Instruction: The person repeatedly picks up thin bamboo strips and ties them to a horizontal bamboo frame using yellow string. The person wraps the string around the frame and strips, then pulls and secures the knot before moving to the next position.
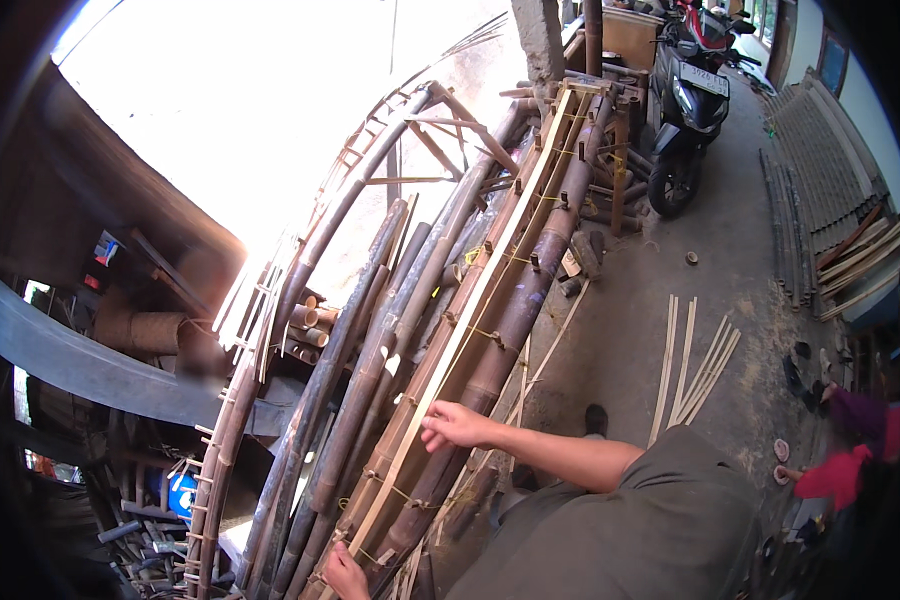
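Observation:
A long pale bamboo strip (470,328) runs lengthwise along a rack of thick brown bamboo poles (545,260). My right hand (457,426) is over the strip's nearer half, its fingers curled together at the strip's edge. Whatever is between those fingers is too small to tell. Farther down, at the lower edge, my left hand (346,574) is closed on the strip near its near end, partly cut off by the frame. Short dark pegs (535,262) stand along the poles, and thin yellow cords (515,259) cross between them.
More dark bamboo poles (345,350) lie to the left beside a curved bamboo frame (320,235). Loose split strips (705,375) are on the floor at right. A black motor scooter (685,110) stands at the far right. Another person's red sleeve (835,480) shows at the right edge.

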Motion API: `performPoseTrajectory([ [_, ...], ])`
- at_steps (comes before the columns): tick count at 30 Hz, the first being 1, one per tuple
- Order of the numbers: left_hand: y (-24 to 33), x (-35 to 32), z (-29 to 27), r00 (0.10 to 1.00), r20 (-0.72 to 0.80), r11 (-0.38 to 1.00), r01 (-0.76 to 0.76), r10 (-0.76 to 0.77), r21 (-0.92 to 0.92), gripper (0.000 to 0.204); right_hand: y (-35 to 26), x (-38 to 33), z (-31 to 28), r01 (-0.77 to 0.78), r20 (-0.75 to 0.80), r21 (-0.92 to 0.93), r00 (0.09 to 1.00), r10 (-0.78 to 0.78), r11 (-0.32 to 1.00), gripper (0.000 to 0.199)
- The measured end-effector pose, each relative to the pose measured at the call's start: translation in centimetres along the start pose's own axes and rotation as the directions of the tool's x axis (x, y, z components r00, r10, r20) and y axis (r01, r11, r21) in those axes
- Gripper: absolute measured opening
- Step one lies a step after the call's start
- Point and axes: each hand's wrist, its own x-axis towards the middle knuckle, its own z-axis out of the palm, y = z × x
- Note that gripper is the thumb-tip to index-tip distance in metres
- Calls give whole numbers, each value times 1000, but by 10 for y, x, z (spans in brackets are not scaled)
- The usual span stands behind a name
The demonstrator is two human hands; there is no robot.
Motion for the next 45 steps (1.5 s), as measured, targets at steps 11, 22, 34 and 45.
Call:
performPoseTrajectory([
  [11, 204, 59, 132, 793, -591, 989, 115, -147, -92, 33, -98, -121, -290, -20, 24, -359, 999, 31, 933, 33],
  [22, 782, 145, 218, 856, -243, 716, -516, 456, -471, 42, -221, -184, -533, 186, -301, -325, 909, -288, 927, 24],
  [34, 1065, 256, 387, 765, 108, 767, -608, 635, -206, 23, -266, -185, -695, -97, -416, -266, 909, -23, 959, 24],
  [45, 1104, 262, 383, 858, 189, 846, -392, 478, -360, 17, -378, -65, -813, -75, -298, -152, 954, 26, 985, 29],
])
